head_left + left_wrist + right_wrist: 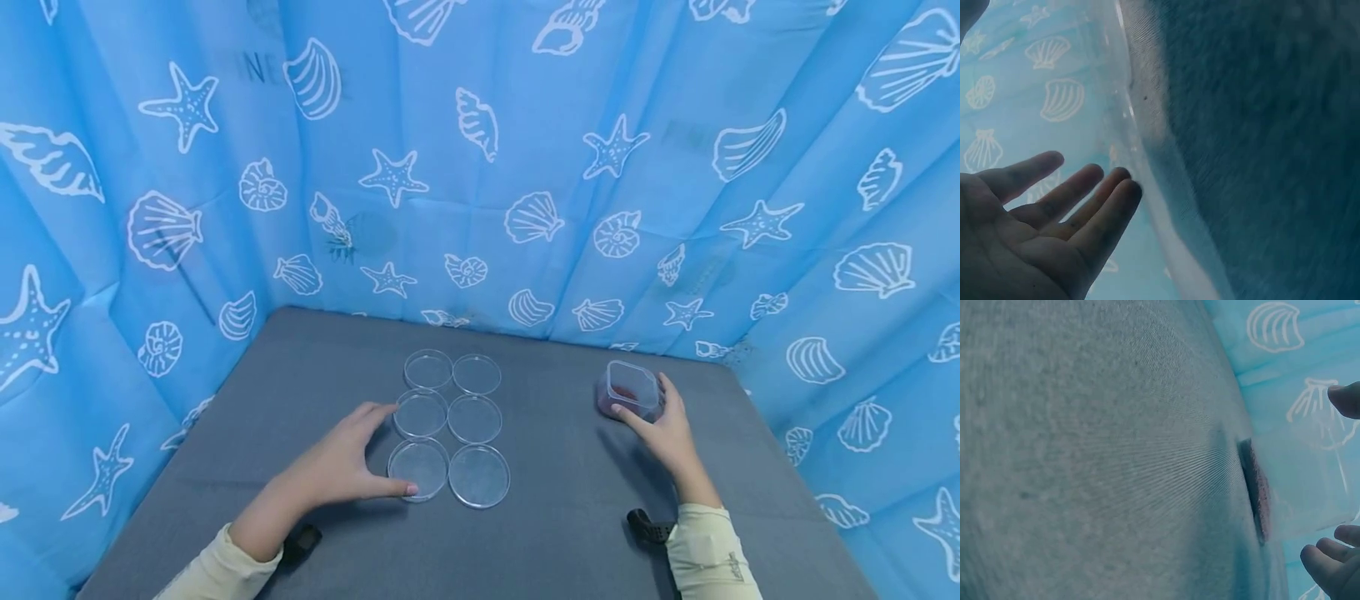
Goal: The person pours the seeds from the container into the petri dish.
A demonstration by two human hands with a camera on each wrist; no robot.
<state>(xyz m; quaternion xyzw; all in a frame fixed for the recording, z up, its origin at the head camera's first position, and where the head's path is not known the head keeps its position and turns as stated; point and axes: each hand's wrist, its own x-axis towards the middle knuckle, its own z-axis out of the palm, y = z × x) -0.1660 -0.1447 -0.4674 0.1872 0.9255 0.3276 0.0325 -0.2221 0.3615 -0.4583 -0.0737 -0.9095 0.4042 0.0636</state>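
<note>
Several clear, shallow round dishes point(475, 418) lie on the grey table in two columns of three. My left hand point(337, 462) is at the left column, thumb and fingers spread apart. Its thumb reaches over the nearest left dish point(417, 469), and its fingertips come to the edge of the middle left dish point(421, 414). In the left wrist view the fingers point(1107, 219) are loosely extended. At the right, my right hand point(671, 429) holds a clear rounded-square plastic tub point(630, 385) between thumb and fingers. Dark reddish stuff point(1259, 490) lies in its bottom.
The grey table point(555, 533) ends at the back and sides against a blue curtain point(480, 167) printed with white shells and starfish. Black wrist devices sit at both cuffs; one point(648, 527) shows by the right sleeve point(708, 550).
</note>
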